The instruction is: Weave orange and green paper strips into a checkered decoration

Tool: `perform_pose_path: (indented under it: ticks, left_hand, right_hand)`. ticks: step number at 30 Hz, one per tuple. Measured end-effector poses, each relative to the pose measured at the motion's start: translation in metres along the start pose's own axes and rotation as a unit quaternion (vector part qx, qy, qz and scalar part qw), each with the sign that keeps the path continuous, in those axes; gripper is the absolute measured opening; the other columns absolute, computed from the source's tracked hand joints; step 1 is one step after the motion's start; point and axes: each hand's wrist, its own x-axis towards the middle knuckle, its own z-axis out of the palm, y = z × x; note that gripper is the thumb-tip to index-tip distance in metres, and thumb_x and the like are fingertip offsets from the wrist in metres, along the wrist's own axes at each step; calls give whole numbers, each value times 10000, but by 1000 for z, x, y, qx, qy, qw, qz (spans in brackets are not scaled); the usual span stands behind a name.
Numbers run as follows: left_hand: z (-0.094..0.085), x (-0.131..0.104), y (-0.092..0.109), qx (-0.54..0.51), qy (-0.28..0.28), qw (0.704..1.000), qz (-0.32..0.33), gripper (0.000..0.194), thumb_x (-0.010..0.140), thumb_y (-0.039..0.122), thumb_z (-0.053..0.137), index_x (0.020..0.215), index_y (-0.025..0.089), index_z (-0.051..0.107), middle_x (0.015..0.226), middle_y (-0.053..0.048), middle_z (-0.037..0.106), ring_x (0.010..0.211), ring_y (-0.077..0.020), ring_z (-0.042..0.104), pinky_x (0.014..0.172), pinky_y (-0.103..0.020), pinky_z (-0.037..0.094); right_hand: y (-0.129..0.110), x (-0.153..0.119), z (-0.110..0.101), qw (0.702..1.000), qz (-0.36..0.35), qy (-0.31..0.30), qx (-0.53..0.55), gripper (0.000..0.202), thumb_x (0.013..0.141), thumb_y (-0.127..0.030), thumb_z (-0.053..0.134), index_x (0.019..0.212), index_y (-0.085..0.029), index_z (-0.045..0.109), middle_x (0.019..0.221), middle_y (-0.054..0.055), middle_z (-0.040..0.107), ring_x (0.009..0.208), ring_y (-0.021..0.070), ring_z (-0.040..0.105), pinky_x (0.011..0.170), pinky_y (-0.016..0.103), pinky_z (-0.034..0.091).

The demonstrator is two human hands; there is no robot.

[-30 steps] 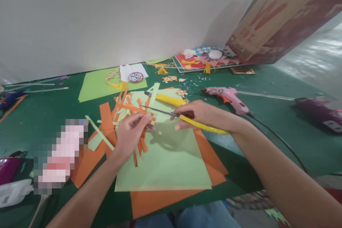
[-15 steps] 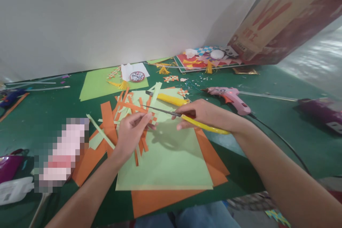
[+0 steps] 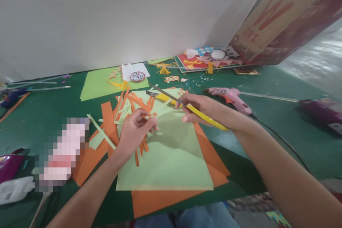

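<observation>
Yellow-handled scissors (image 3: 207, 117) are gripped in the right hand (image 3: 199, 104) and a small checkered piece (image 3: 152, 115) is pinched in the left hand (image 3: 130, 131) over the desk (image 3: 48, 108), where strips (image 3: 108, 117) are seemingly already cut at left and a broad pale-green sheet (image 3: 171, 165) is left whole.

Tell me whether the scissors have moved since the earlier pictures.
Yes. The scissors have swung: their tip moved away from the person, now past the dark end of the yellow ridged tool.
</observation>
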Motion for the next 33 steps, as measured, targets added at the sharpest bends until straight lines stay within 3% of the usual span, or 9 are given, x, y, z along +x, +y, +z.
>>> perform_pose_path:
  ticks: [5,10,15,21,28,33]
  left_hand:
    - [-3,1,2,11,-27,999,18,233,772,371,646,701,195,511,559,38,581,527,-99,574,527,-216,454]
    - [-5,0,3,-36,-30,999,21,235,793,363,621,667,191,521,577,31,557,540,-100,557,574,-240,470]
    - [-5,-1,2,-96,3,994,54,256,801,338,608,650,192,462,577,48,520,534,-94,556,562,-238,482]
    - [-4,-3,4,-61,2,996,60,265,806,318,594,630,192,441,564,49,520,528,-92,568,554,-233,481]
    - [-4,-3,3,-25,-22,998,50,232,805,337,588,659,191,484,558,41,555,534,-95,567,556,-220,473]
    - [-4,-2,2,-14,-24,998,50,223,809,335,582,666,191,489,566,35,565,533,-95,564,562,-222,467]
  right_hand:
    - [2,-2,-3,1000,6,-10,-23,436,757,-595,538,895,-182,550,797,37,564,639,135,450,590,246,335]
    - [7,-10,-23,995,41,-38,-80,464,775,-623,489,928,-197,590,693,7,539,603,137,447,585,266,307]
    - [6,-16,-35,980,115,-117,-116,530,726,-670,515,965,-212,634,682,13,551,611,155,450,625,303,323]
    - [6,-12,-26,981,92,-156,-64,564,694,-679,546,992,-214,660,756,33,616,664,179,500,628,292,365]
    - [7,-9,-15,989,54,-127,-44,554,695,-661,565,1017,-226,681,884,50,659,727,196,545,637,286,392]
    - [-4,-6,-14,987,58,-133,-66,569,713,-681,525,990,-202,659,785,29,604,633,146,475,596,256,358]
